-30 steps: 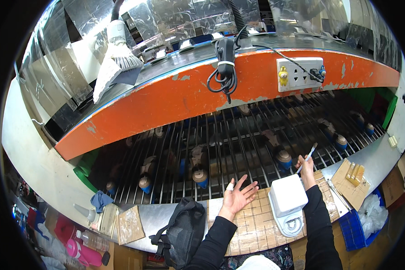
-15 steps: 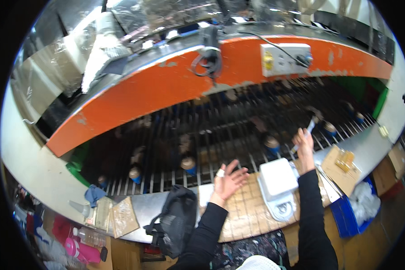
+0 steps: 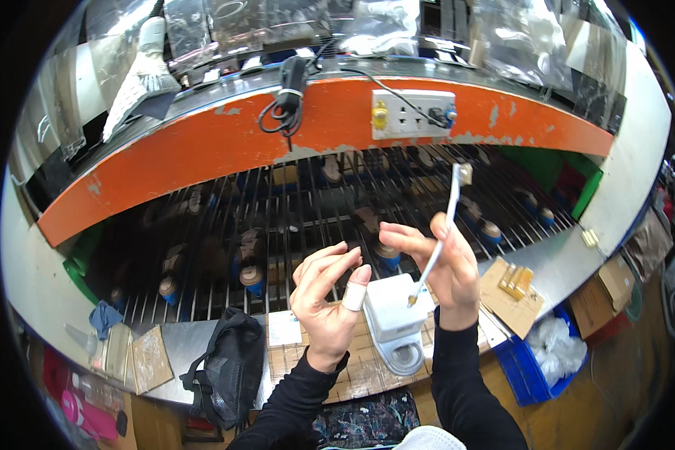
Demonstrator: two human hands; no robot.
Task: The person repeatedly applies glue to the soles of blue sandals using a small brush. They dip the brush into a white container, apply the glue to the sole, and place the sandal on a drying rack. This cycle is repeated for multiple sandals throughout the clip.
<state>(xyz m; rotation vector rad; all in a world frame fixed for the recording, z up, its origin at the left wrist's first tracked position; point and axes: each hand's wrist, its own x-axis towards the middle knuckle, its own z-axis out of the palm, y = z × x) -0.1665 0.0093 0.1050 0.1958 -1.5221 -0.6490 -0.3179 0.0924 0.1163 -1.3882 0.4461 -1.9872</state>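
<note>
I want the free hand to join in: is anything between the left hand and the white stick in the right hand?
Nothing visible: the left hand is raised beside the right hand, apart from the white stick, with open air between them.

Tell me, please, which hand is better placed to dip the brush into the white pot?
Probably the right hand: it already holds the white brush, its lower end just above the white pot. The left hand is empty.

left hand: we lifted it off the desk, now raised palm-up, fingers curled, left of the white box | right hand: drawn back from the grill bars toward the white box | white stick: now upright above the white box
</note>
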